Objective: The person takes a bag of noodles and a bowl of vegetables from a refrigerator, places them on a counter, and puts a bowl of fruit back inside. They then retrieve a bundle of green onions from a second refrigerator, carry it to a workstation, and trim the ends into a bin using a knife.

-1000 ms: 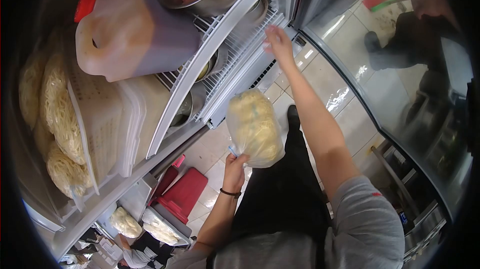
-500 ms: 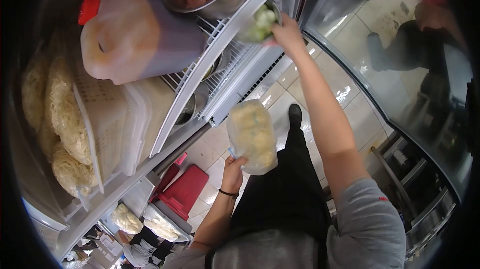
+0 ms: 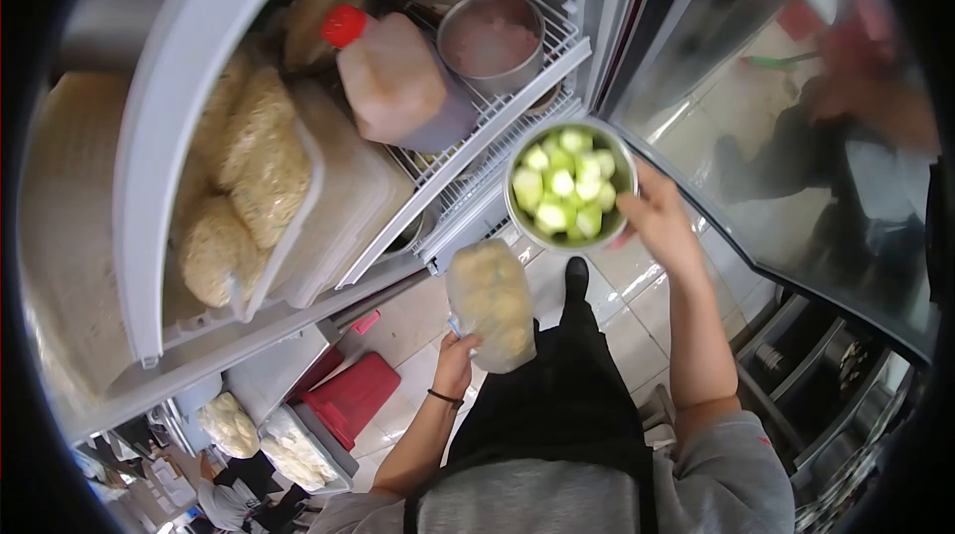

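My right hand [image 3: 659, 221] grips a round metal bowl [image 3: 619, 154] by its right side, out in front of the fridge shelves. Chunks of pale green vegetable [image 3: 562, 186] fill the bowl. Lower down, a clear plastic bag [image 3: 490, 300] of yellowish, rounded pieces hangs over the floor by my dark trousers. Its lower left edge is pinched in the closed fingers of my left hand [image 3: 455, 365]. Close behind the bowl is the front edge of a white wire shelf [image 3: 477, 161].
On the shelf stand a red-capped jug [image 3: 393, 82], a metal pot [image 3: 492, 42] of pinkish food and a plastic bin [image 3: 338, 186] with bagged noodles [image 3: 264, 156]. The glass door [image 3: 786, 136] stands open on the right. A red bin [image 3: 353, 400] is lower left; a person [image 3: 234, 504] is beyond.
My right hand has brought the bowl out from the shelf, down and toward me, so its contents now show. The bag in my left hand has dropped slightly. The view has shifted.
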The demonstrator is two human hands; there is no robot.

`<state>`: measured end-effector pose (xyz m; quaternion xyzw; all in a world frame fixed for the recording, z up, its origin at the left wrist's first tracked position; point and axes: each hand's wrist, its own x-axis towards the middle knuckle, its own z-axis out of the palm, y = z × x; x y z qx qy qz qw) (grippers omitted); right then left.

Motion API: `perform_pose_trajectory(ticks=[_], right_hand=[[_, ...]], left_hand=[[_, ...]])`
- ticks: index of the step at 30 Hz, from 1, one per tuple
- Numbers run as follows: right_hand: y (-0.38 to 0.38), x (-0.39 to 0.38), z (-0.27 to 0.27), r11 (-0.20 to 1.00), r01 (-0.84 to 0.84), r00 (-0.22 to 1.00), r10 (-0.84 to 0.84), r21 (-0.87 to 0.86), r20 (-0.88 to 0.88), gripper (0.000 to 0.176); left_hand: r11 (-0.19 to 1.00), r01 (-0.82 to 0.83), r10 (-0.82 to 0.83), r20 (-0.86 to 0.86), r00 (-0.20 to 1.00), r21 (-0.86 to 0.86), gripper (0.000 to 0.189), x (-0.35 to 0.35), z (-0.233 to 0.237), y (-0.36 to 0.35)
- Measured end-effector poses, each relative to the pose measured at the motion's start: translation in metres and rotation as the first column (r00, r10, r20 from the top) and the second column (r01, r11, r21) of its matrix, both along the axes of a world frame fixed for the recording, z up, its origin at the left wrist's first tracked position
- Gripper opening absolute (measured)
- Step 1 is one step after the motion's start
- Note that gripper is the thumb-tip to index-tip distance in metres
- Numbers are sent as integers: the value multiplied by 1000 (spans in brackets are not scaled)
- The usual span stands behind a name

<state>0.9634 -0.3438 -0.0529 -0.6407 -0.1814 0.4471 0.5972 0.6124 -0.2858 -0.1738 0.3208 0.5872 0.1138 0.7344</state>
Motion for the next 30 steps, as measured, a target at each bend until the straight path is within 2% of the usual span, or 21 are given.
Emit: perform_pose_trajectory(ticks=[1,3,7,11,13,14,19,21,22,27,29,30], right_hand=[[12,8,19,994,34,998,-39,108,49,42],[47,27,51,986,-1,988,-24,164,150,41],[127,50,54,964,32,986,-74,264,152,35],[162,68,45,985,6,990,-30,172,138,32],[168,76,40,991,-15,968,-19,134,250,30],[173,80,32,994,32,958,-61,107,281,29],[163,85,44,995,28,962,-53,98,268,43],[165,80,41,973,148,980,-168,179,103,35],[164,78,41,971,136,969,-172,197,177,39],[142,76,36,982,63,982,-93,178,165,42],[119,70,17,912,261,949,-303,317,90,36],[98,67,-5,893,268,936,-330,362,120,53]], left_hand=[[1000,9,-9,8,1000,-5,31,-3,6,0],[1000,-4,4,23,1000,4,32,-6,18,-2],[996,-64,64,-1,998,63,27,-3,34,-7],[995,-94,94,-9,996,29,28,-8,31,-12],[997,-81,81,-2,997,16,27,-3,32,-13],[997,-76,76,-12,997,12,27,0,31,-14],[999,10,-10,-1,1000,-31,24,11,23,-17],[997,74,-75,-8,997,-33,28,15,18,-16],[991,130,-130,-2,992,-28,31,19,16,-15],[979,201,-201,8,980,-45,32,44,16,-10],[972,229,-229,12,973,-54,32,53,13,-7],[971,234,-233,26,972,-56,32,58,11,-5]])
